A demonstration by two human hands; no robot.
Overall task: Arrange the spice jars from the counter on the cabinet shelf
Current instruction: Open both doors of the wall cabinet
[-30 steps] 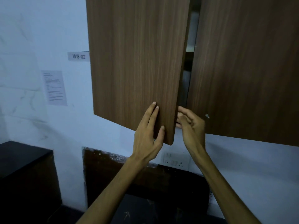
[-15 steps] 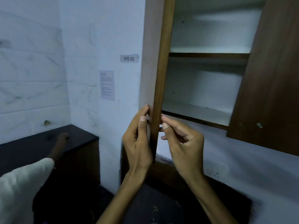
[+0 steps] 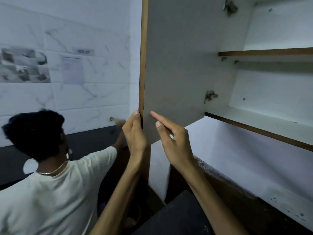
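The left cabinet door point(image 3: 177, 65) stands swung wide, its grey inner face toward me. My left hand point(image 3: 134, 133) grips the door's lower outer edge, thumb on the front. Two extended fingers of my right hand point(image 3: 171, 138) lie flat against the inner face near the bottom corner. Inside the cabinet, the white lower shelf point(image 3: 264, 122) and the upper shelf point(image 3: 271, 52) hold nothing that I can see. No spice jars are in view.
Another person point(image 3: 50, 184) in a pale shirt crouches at the lower left, reaching over the dark counter point(image 3: 88, 138) by the tiled wall. A dark countertop point(image 3: 177, 216) lies below my arms. Papers hang on the wall at left.
The door has swung from nearly closed to wide open, with both hands staying on its lower corner. My view has turned left, and the other person has come into the frame.
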